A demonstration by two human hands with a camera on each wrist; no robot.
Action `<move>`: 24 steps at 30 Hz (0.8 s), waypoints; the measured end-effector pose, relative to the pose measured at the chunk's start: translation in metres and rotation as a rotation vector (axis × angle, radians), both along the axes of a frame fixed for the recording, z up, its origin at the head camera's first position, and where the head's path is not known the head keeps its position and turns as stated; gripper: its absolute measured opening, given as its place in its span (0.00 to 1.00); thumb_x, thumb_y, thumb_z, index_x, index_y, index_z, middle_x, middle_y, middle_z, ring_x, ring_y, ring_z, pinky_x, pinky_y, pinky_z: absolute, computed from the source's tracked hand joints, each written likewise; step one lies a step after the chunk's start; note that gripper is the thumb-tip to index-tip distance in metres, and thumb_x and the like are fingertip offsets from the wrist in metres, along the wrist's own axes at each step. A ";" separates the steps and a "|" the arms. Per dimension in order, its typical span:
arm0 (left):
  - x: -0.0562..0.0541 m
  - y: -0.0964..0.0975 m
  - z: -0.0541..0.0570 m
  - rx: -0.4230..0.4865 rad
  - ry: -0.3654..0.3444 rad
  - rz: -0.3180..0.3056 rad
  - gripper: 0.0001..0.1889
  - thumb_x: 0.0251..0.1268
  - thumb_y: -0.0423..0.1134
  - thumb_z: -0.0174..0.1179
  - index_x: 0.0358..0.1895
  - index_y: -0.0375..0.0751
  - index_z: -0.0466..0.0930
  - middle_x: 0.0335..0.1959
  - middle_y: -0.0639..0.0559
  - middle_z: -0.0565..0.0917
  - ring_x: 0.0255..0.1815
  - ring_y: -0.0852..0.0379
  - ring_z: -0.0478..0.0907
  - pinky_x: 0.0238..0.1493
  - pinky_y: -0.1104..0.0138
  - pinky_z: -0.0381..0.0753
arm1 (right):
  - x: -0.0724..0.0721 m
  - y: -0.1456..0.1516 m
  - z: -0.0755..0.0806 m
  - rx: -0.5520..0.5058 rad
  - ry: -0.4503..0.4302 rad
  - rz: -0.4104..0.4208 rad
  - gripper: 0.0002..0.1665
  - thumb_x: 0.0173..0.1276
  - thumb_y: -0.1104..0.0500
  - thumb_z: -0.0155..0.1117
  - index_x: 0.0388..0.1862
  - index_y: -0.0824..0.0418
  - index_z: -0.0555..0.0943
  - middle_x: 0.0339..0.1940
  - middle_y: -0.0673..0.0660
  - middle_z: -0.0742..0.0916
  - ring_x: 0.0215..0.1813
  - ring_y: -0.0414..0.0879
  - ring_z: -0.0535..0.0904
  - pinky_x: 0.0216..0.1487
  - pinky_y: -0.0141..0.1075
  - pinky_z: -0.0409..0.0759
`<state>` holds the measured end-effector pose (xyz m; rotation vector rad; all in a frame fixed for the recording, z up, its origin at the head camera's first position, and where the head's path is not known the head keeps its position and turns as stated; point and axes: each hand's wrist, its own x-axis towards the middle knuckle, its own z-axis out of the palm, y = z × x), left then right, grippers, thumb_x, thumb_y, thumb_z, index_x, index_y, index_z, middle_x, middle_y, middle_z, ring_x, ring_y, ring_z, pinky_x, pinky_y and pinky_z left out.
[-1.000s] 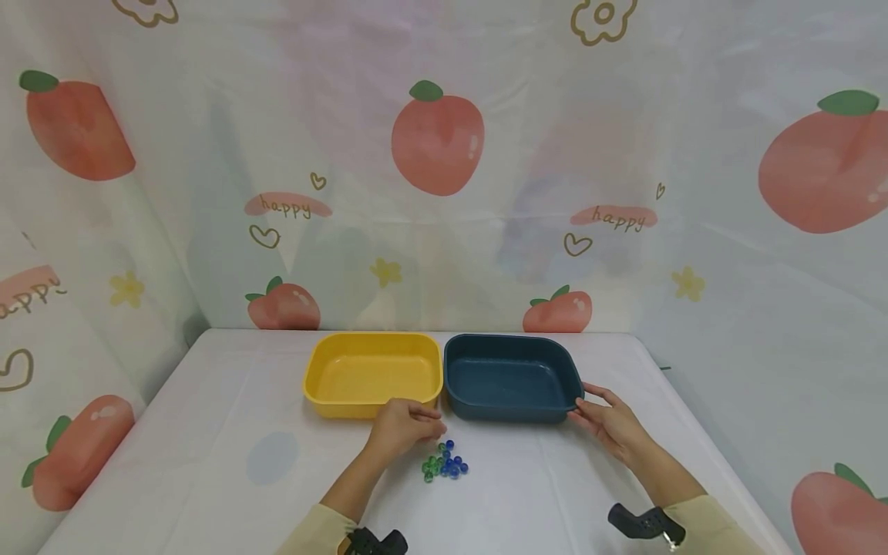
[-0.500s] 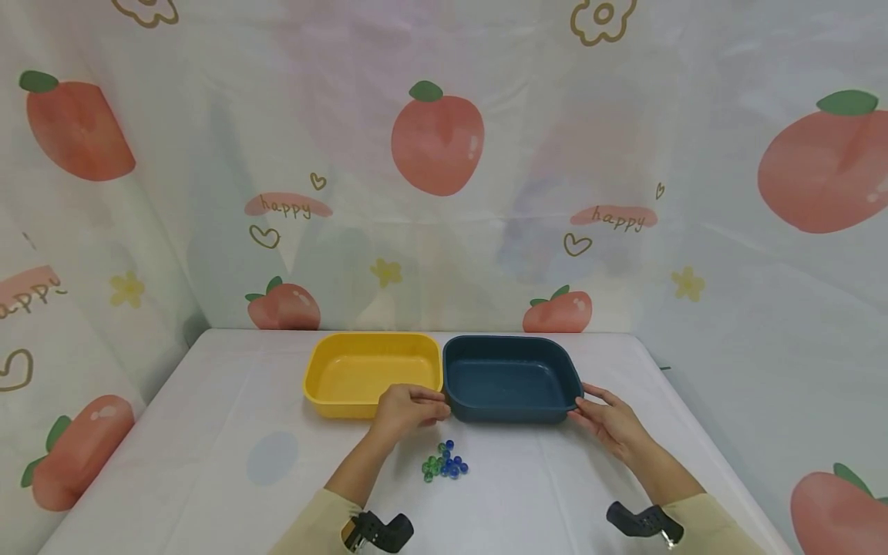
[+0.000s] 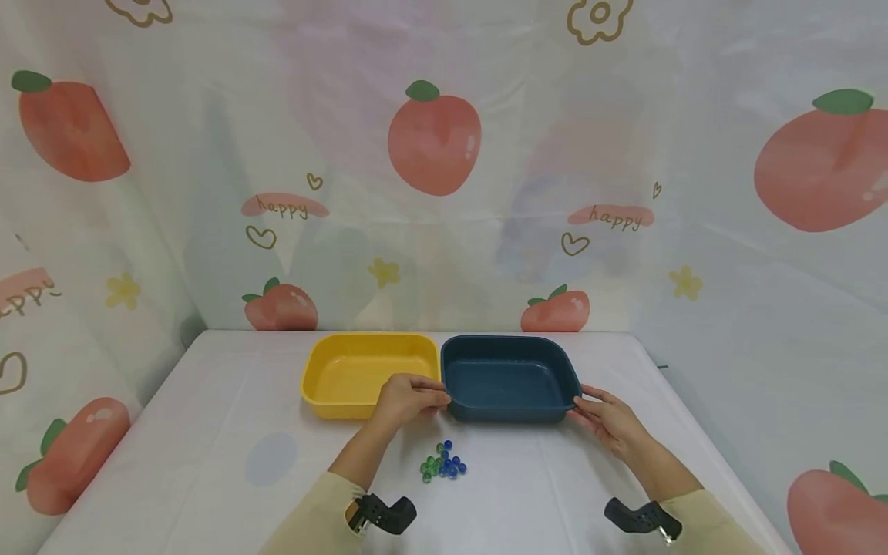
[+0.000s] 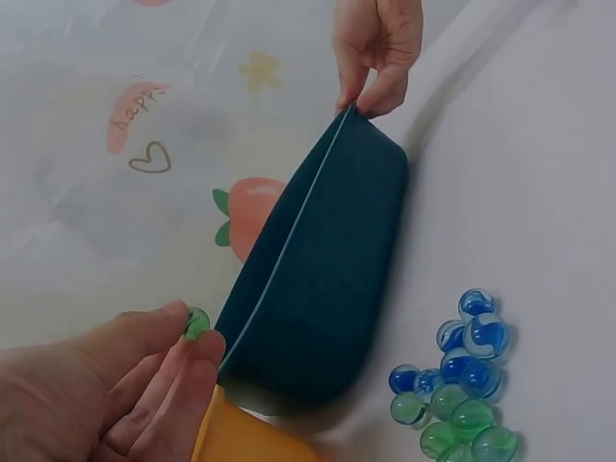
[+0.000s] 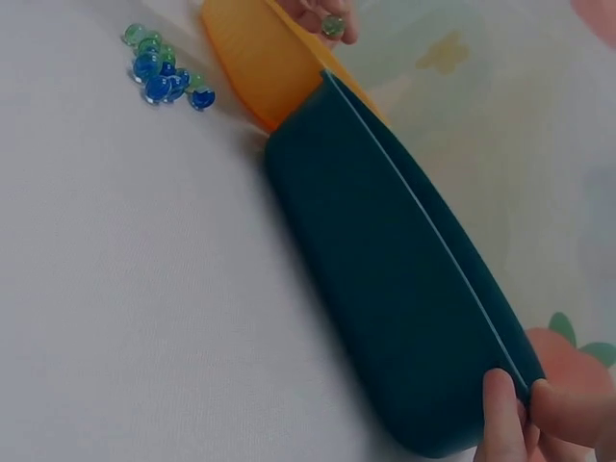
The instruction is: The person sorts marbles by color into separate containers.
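My left hand [image 3: 405, 401] pinches a green glass marble [image 4: 196, 323] between thumb and fingertips. It is over the front right corner of the yellow bin [image 3: 333, 410], close to the dark blue bin [image 3: 509, 411]. In the right wrist view the same marble shows above the yellow bin's rim. With thumb and fingers, my right hand [image 3: 616, 425] grips the blue bin's rim at its front right corner. In front of the bins, a cluster of green marbles [image 4: 473, 416] and blue marbles [image 4: 486, 336] lies on the white cloth.
Both bins stand side by side on the white-covered table [image 3: 208, 432], near its back edge. A fruit-print curtain [image 3: 444, 254] hangs behind and at the sides. A black strap device [image 3: 381, 514] is on each wrist.
My left hand has risen from near the marble cluster to the rim level between the two bins, with the marble. My right hand stays on the blue bin's corner.
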<state>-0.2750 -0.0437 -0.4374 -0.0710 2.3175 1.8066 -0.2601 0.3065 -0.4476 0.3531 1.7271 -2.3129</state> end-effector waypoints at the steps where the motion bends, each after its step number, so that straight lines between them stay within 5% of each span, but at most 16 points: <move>1: -0.001 0.000 0.000 0.005 -0.006 0.000 0.17 0.57 0.40 0.72 0.47 0.35 0.86 0.34 0.49 0.89 0.42 0.46 0.87 0.50 0.59 0.85 | 0.000 0.000 0.000 -0.004 -0.001 0.001 0.41 0.74 0.70 0.53 0.78 0.72 0.45 0.39 0.53 0.83 0.41 0.39 0.84 0.53 0.34 0.83; 24: -0.018 0.014 0.002 0.066 -0.031 0.075 0.15 0.57 0.35 0.71 0.47 0.32 0.86 0.35 0.45 0.89 0.37 0.53 0.88 0.43 0.66 0.86 | -0.001 0.000 0.000 0.003 -0.006 0.012 0.41 0.75 0.70 0.51 0.78 0.72 0.43 0.40 0.53 0.83 0.42 0.40 0.84 0.53 0.34 0.82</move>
